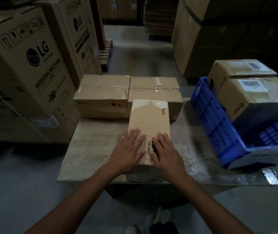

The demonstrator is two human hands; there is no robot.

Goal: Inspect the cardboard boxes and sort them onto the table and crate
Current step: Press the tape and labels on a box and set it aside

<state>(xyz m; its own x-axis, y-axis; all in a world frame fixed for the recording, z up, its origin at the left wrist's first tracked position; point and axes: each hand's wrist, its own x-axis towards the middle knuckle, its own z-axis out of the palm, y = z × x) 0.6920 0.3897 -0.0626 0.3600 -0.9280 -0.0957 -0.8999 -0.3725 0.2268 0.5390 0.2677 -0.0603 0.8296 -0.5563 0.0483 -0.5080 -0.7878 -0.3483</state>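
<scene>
My left hand [128,149] and my right hand [165,152] both lie flat, fingers straight, on top of the long narrow brown cardboard box [150,119], either side of its red-hatched "UN 3481" label [149,147]. Neither is curled round anything. The box lies lengthwise on the pale wood-grain desk [92,142], its near end right at the front edge. Its far end is just beside, perhaps touching, the right-hand taped brown box [155,92] at the back.

That front edge is my worry. With only flat palms on top I have no real hold, so if I draw the box towards me it could tip off onto the grey floor [25,183]. Pushing forward could shove the rear box and the left-hand taped brown box [101,98] beside it backwards.

The torn white label [145,105] at the far end suggests weak card there, and I judge that lifting by that end could rip it further.

The blue plastic crate [210,119] to my right already holds two brown cardboard boxes [256,97]. Forcing a third in could jam or topple them.
</scene>
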